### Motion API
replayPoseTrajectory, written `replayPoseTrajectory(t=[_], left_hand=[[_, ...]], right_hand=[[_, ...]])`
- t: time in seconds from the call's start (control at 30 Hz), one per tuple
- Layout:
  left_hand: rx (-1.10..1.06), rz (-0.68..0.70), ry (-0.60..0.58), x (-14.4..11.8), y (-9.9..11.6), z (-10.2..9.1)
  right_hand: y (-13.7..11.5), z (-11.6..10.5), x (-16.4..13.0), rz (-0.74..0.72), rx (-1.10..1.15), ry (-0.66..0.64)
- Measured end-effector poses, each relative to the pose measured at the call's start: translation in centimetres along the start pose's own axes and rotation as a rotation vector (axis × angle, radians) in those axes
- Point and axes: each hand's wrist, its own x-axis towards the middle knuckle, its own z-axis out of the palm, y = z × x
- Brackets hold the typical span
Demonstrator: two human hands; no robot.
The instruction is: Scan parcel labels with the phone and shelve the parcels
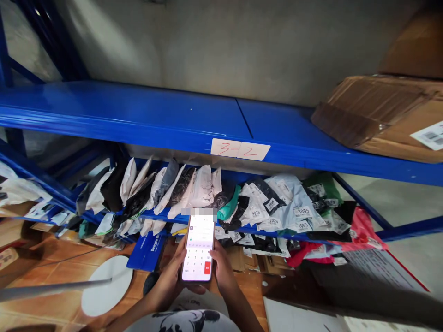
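Phone (198, 246) sits pinched between our left hand (169, 281) and right hand (221, 269), both closed round its edges (keypad showing); beyond it, numbered parcels (277, 207); we should steady it, thumbs free.

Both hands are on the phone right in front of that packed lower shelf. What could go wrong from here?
1. The phone sits between the left hand and right hand over a hard floor; a slip would likely drop it.
2. The parcels lean crowded past the lower shelf's edge; a nudge may spill some.
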Motion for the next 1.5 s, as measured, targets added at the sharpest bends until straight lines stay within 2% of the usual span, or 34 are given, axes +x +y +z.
replayPoseTrajectory(t=[0.17,0.47,0.6,0.83,1.03,1.2,1.3,1.4,1.5], left_hand=[[0.0,-0.01,-0.052,-0.1,-0.2,0.0],[0.003,-0.046,-0.066,0.1,-0.3,-0.4],[-0.032,-0.038,-0.066,0.3,-0.6,-0.8],[-0.044,-0.01,-0.204,0.0,-0.1,-1.2],[0.049,-0.075,-0.121,-0.7,1.0,0.0],[-0.005,-0.042,-0.165,-0.8,1.2,-0.1],[-0.008,-0.038,-0.173,-0.6,1.2,-0.3],[-0.029,-0.032,-0.17,-0.3,0.5,-0.5],[0.004,-0.053,-0.148,0.2,-0.4,-0.8]], right_hand=[[-0.4,0.1,-0.5,-0.007,-0.034,-0.047],[-0.4,-0.4,-0.5,-0.06,-0.081,-0.271],[-0.6,-0.4,-0.5,-0.033,-0.1,-0.238],[-0.5,-0.5,-0.5,-0.016,-0.044,-0.201],[0.3,-0.6,0.0,-0.005,-0.003,-0.173],[-0.2,-0.2,0.0,-0.009,-0.046,-0.091],[-0.8,-0.1,-0.2,0.008,-0.051,-0.118],[-0.6,-0.4,-0.2,0.029,-0.024,-0.216],[0.4,-0.7,-0.3,0.037,0.113,-0.271]])
